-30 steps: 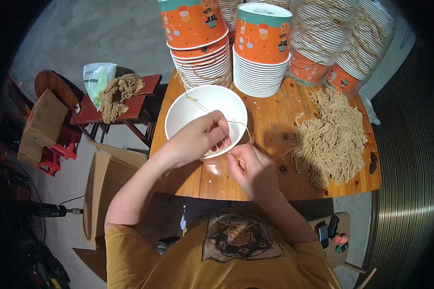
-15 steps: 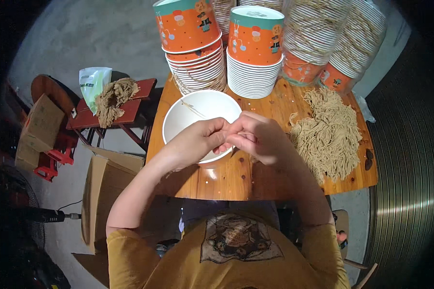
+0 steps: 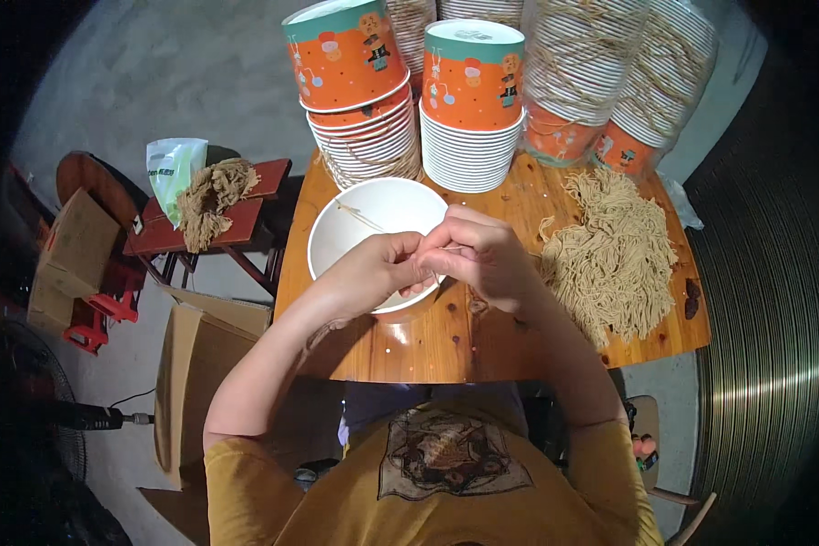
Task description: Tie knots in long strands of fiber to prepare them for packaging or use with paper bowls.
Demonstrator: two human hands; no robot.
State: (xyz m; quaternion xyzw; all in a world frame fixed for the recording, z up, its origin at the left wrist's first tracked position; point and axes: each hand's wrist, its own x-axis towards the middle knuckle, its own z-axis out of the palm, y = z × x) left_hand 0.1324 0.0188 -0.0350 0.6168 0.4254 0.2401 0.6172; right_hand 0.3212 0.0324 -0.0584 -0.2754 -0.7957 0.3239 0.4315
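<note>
A white-lined paper bucket (image 3: 335, 241) stands mouth up at the front of the wooden table, and a thin tan string (image 3: 362, 217) shows inside its wall. Over the bucket's near right rim my two hands meet. My left hand (image 3: 373, 271) is closed, thumb and fingertips pinched together on a string end. Touching it, my right hand (image 3: 480, 262) is curled with a bit of pale string between its fingers. The fingertips hide most of that string and whether it passes through the rim. To the right lies a loose heap of tan strings (image 3: 619, 259).
Behind the bucket rise stacks of upside-down orange and green paper buckets (image 3: 473, 86), with bagged stacks (image 3: 578, 64) at the far right. On the left are a red bench (image 3: 264, 177) with a string bundle (image 3: 211, 200), an open cardboard box (image 3: 184, 364) and a fan (image 3: 64, 414).
My right fingers have shifted slightly and curled higher against the left fingertips. Both hands stay at the bucket's rim. The whole view has tilted a little.
</note>
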